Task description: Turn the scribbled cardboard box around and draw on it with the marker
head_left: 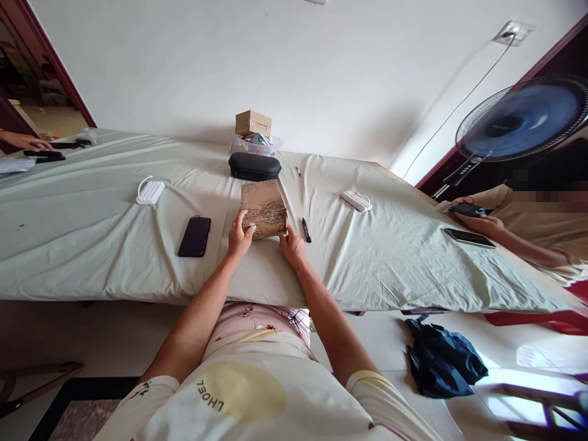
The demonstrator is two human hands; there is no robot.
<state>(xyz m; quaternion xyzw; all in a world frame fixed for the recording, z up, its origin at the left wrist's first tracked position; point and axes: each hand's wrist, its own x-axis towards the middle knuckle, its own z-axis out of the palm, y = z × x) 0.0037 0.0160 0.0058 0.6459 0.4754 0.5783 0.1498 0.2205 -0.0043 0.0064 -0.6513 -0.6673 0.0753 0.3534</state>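
Observation:
A brown piece of cardboard covered in black scribbled lines lies at the middle of the table, its near part tilted up. My left hand grips its near left edge, thumb on top and fingers along the side. At the near right corner my right hand is closed on the same cardboard; some of its fingers are hidden. A black marker rests just right of my right hand. Beyond the cardboard sits a black zip case.
A dark phone and white power bank lie left; another white device lies right. A carton tops a plastic tub. People's hands hold things at both table ends. A fan stands right.

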